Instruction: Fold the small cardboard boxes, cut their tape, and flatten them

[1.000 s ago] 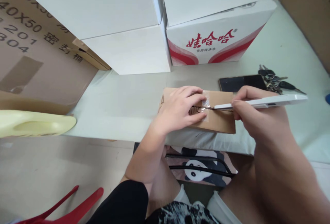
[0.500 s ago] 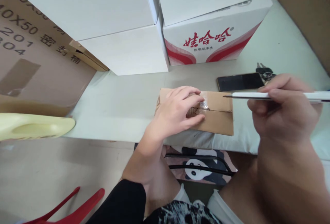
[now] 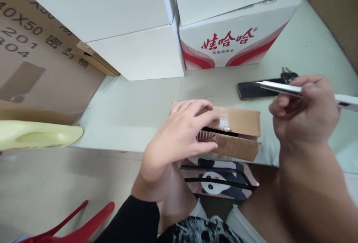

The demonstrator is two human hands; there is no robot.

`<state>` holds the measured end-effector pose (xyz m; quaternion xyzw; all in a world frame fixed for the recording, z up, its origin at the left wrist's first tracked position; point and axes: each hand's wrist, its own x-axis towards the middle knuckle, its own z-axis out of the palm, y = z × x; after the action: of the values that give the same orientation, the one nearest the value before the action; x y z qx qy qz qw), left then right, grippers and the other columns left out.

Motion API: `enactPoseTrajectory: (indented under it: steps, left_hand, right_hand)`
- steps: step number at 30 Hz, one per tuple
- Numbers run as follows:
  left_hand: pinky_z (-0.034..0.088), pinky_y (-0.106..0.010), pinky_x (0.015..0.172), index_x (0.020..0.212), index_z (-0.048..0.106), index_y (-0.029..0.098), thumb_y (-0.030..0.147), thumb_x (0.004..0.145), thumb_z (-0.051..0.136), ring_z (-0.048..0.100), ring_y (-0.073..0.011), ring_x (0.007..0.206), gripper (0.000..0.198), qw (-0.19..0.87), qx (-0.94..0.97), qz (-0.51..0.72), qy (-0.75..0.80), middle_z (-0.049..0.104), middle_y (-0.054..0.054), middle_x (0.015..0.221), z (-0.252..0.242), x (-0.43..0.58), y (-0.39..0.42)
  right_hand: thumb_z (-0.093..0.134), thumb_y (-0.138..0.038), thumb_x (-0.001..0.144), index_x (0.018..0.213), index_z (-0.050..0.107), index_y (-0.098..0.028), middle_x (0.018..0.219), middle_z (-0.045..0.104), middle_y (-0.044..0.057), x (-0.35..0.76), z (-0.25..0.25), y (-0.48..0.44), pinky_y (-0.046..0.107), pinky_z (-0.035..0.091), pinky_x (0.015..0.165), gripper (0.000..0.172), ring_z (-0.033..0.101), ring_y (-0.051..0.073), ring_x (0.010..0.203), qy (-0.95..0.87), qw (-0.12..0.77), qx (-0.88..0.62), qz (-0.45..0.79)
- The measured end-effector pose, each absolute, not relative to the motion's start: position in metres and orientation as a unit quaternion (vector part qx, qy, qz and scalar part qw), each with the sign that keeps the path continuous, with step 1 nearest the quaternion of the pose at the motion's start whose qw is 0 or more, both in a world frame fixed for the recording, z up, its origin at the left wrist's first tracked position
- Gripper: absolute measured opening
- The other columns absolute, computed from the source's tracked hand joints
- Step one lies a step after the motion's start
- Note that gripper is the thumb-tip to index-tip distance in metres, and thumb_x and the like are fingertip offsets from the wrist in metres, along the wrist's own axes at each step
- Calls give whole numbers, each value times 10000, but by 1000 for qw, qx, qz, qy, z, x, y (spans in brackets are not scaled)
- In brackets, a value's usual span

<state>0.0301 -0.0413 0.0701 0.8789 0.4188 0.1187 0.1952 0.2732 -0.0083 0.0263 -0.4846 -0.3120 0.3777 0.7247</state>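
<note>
A small brown cardboard box (image 3: 240, 122) sits at the front edge of the pale covered surface, with a strip of clear tape on its top. Its top seam is parted, showing a dark gap. My left hand (image 3: 187, 127) grips the box's left part, thumb on the near side of the seam and fingers across the far side. What lies under the palm is hidden. To the right of the box, my right hand (image 3: 310, 112) is closed round a white utility knife (image 3: 289, 88). Its pointed metal tip faces left, in the air over a phone (image 3: 247, 91).
Keys (image 3: 288, 74) lie behind the phone. White cartons (image 3: 151, 54) and a red-and-white water carton (image 3: 229, 47) stand at the back. A large brown carton (image 3: 36, 68) is at left, near a pale yellow plastic piece (image 3: 41, 133). A panda-print bag (image 3: 216, 181) is below the edge.
The box has shifted slightly toward me and tilted, and its seam has widened. The knife tip has risen away from the box, to above the phone.
</note>
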Motion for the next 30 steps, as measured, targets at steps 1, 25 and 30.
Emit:
enactPoseTrajectory:
  steps: [1, 25, 30]
  left_hand:
    - [411, -539, 1138, 1202, 660, 250, 405, 845, 775, 574, -326, 1328, 405, 198, 879, 118, 418, 619, -106, 1385, 69, 30, -40]
    - [501, -472, 1103, 1200, 665, 221, 371, 952, 626, 639, -273, 1253, 292, 219, 843, 193, 453, 643, -110, 1366, 57, 9, -18]
    - [535, -407, 1034, 1146, 676, 197, 326, 973, 594, 679, -234, 1158, 232, 202, 839, 241, 445, 685, -103, 1280, 58, 9, -18]
  right_hand:
    - [600, -239, 603, 725, 565, -232, 484, 481, -51, 274, 21, -6, 241, 200, 361, 126, 430, 111, 372, -319, 715, -492, 382]
    - [646, -218, 737, 795, 686, -261, 862, 689, 82, 292, -65, 17, 376, 356, 722, 83, 509, 219, 749, -655, 445, -556, 254]
    - [573, -262, 780, 606, 588, -241, 676, 550, 50, 273, -31, 1, 389, 407, 693, 175, 551, 212, 715, -537, 687, -431, 232]
